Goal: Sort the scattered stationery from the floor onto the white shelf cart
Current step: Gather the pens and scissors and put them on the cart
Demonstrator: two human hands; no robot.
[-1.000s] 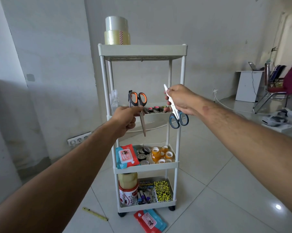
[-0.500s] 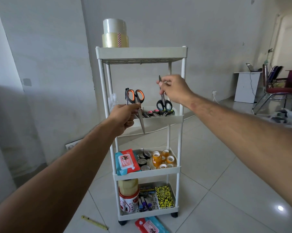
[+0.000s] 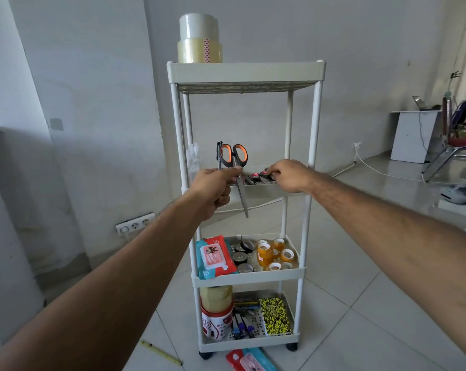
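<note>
The white shelf cart (image 3: 246, 73) is a tall plastic frame of four trays on round posts, standing on small dark castors on glossy pale floor tiles (image 3: 360, 330). On its top tray two fat rolls of clear packing tape (image 3: 199, 38) are stacked, the lower one yellowish with a strip of red print too small to read.

In front of the second tray, the left hand (image 3: 213, 191) has its fingers curled round orange-handled scissors (image 3: 235, 170), gripped at the pivot, loops up and the steel blades pointing down past the tray's front lip. The right hand (image 3: 288, 175) reaches into that same tray, fingertips bent down among small dark and pink items (image 3: 258, 176); it seems to be touching them, but I cannot tell whether it pinches anything.

On the third tray lie a soft red and blue wipes packet (image 3: 214, 257) (its label shows a cartoon face), black tape rolls (image 3: 241, 257) and small amber tape rolls (image 3: 273, 254). The bottom tray holds a red and white printed tub (image 3: 217, 324), pens (image 3: 242, 326) and a yellow-and-black speckled notebook (image 3: 274, 315).

On the floor at the cart's foot another wipes packet (image 3: 249, 360) is cut off by the frame's edge, and left of it lies a thin yellow ruler (image 3: 160, 352).
</note>
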